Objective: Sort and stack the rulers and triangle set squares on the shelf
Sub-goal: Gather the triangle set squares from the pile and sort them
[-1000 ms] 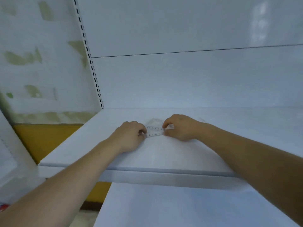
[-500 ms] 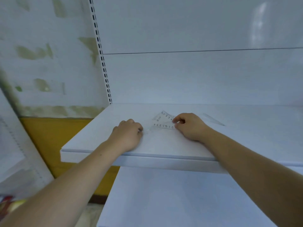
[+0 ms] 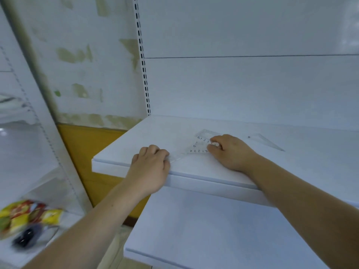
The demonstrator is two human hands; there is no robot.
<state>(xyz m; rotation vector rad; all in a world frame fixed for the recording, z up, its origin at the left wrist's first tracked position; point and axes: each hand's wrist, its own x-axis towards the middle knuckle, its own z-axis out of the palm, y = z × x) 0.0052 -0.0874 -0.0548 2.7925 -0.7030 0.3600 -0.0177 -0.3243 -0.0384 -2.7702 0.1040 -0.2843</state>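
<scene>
A stack of clear plastic rulers and set squares [image 3: 200, 145] with black numbers lies on the white shelf [image 3: 136, 144]. My right hand [image 3: 231, 152] pinches the right end of the stack with curled fingers. My left hand [image 3: 152, 166] sits near the shelf's front edge, fingers curled, touching the left tip of a clear ruler [image 3: 177, 156]. Another clear triangle set square [image 3: 266, 141] lies alone on the shelf to the right, apart from both hands.
The shelf's white back panel [image 3: 242, 84] rises behind, with a slotted upright [image 3: 143, 65] at its left. A lower white shelf [image 3: 213, 230] juts out below. At the lower left, colourful snack packets [image 3: 25, 214] lie on a neighbouring shelf.
The view has swung left and down, so the shelf sits further right. My hands have drawn apart along the stack, the left one coming nearer the shelf's front edge.
</scene>
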